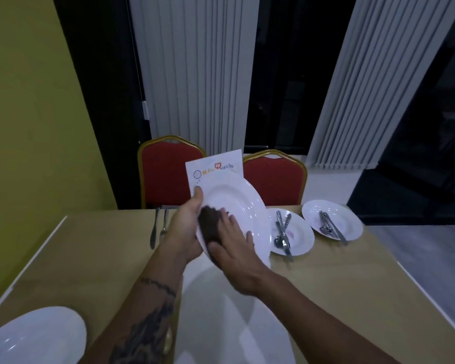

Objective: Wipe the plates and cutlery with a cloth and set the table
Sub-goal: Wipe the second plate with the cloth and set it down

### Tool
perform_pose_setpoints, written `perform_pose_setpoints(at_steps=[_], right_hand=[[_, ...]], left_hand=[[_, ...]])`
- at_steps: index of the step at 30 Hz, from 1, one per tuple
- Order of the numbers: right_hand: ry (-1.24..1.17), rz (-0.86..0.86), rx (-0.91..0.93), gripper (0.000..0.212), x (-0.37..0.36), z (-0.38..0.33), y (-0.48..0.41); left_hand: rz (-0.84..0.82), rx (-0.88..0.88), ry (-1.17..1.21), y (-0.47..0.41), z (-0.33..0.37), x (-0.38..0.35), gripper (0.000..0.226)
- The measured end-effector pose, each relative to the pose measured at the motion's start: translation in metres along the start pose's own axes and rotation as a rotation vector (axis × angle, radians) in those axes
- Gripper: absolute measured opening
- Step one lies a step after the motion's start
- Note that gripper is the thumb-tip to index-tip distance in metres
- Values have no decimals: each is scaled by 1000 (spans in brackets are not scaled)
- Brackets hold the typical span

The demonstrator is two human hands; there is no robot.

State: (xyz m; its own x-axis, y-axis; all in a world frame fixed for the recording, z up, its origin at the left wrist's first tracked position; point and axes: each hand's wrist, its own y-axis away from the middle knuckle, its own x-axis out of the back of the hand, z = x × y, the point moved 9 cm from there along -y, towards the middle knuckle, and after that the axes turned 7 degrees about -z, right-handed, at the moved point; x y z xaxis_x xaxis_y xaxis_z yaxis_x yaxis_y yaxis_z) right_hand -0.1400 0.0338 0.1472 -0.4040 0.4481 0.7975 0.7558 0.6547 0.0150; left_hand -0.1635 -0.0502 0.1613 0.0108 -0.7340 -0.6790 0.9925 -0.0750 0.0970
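Flanking held plate [237,203]: cutlery-laden plates [297,236], chairs [168,174].

A tilted white plate [234,203] held above the table, a dark cloth [211,224] pressed against its face.

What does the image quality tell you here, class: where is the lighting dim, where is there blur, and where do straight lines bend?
In the head view the room is dim, with black windows behind the curtains. The right hand pressing the dark cloth is slightly smeared, and the near plate is soft. The wide lens bows the table edges and tilts the curtains outward. Small highlights sit on the held plate.
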Motion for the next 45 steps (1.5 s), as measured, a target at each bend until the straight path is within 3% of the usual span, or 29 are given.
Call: perform_pose_setpoints(at_steps=[2,5,8,14,17,19,20,23,25,27,30,34,37,40,42,45], right_hand=[[202,-50,0,74,-1,16,11],[413,46,-155,84,22,57,7],[358,174,-276,81,48,63,-16],[267,273,-123,78,62,3,-56],[223,434,-196,72,86,9,-58],[-45,508,-299,63,98,27,-55],[-298,511,-352,57,96,36,-53],[-1144,284,-480,40,51,46,-49],[-1343,139,-455,32,30,35,-46],[-1359,132,-417,29,28,35,-43],[-1266,200,-378,31,45,44,-41],[-1014,262,-367,35,74,52,-46],[-564,352,-372,52,94,45,-59],[-52,356,-424,81,87,35,-73],[122,350,-458,87,75,28,-77],[237,321,-349,86,51,6,-86]], left_hand=[[17,-3,32,6,10,11,59],[-2,-17,15,16,10,12,59],[19,-16,-81,24,4,3,51],[10,14,-91,28,11,2,51],[14,-97,-75,39,37,11,49],[2,-226,-41,45,58,17,47],[-3,-292,-11,49,66,20,48],[37,-455,73,58,84,29,45],[83,-485,72,62,88,34,40],[125,-417,-40,58,88,44,41],[148,-279,-309,49,106,64,53],[162,-48,-523,39,112,78,38],[29,40,-596,44,89,62,27],[-65,64,-670,49,70,46,25],[-108,80,-658,49,58,38,26],[-87,107,-642,49,51,41,36]])
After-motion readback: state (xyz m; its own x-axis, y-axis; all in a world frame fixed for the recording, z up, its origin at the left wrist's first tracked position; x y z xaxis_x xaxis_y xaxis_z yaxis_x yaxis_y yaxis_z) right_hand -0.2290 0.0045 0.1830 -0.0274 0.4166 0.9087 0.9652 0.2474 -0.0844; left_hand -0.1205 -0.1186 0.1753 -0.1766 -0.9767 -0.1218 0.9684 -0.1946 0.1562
